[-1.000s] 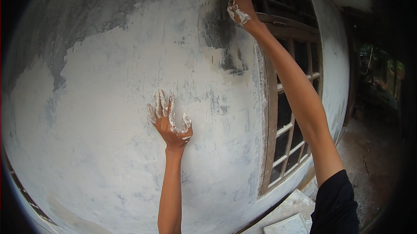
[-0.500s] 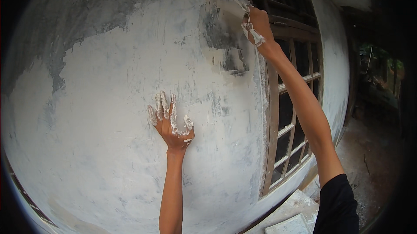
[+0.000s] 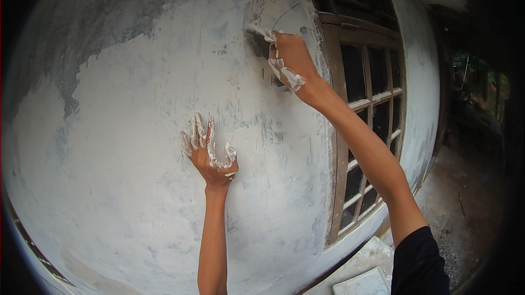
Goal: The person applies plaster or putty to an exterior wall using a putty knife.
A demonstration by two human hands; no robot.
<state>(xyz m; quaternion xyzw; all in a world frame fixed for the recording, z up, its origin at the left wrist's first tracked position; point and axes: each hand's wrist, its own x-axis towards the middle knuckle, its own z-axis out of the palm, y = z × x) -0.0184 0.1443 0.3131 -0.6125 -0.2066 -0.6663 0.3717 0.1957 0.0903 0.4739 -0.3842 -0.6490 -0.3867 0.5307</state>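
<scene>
White paste coats the spread fingers of my left hand [image 3: 210, 155], which is open against or just off the wall [image 3: 136, 174]; contact cannot be made out. Up and to the right, my right hand [image 3: 292, 62] is closed round a paste-smeared scraper [image 3: 260, 33], most of it hidden by the fingers. The scraper's edge lies at the wall over a patch where dark grey shows through the pale coat. More paste sticks to the back of my right hand.
A wooden window frame [image 3: 334, 131] with small panes stands just right of my right hand, under my forearm. Bare dark grey wall [image 3: 109, 10] shows at the upper left. Below right lie a pale slab [image 3: 363, 284] and a rough floor [image 3: 465, 202].
My right hand has swept left and down from the window edge with the scraper, and the dark patch there looks paler. My left hand has shifted only slightly left.
</scene>
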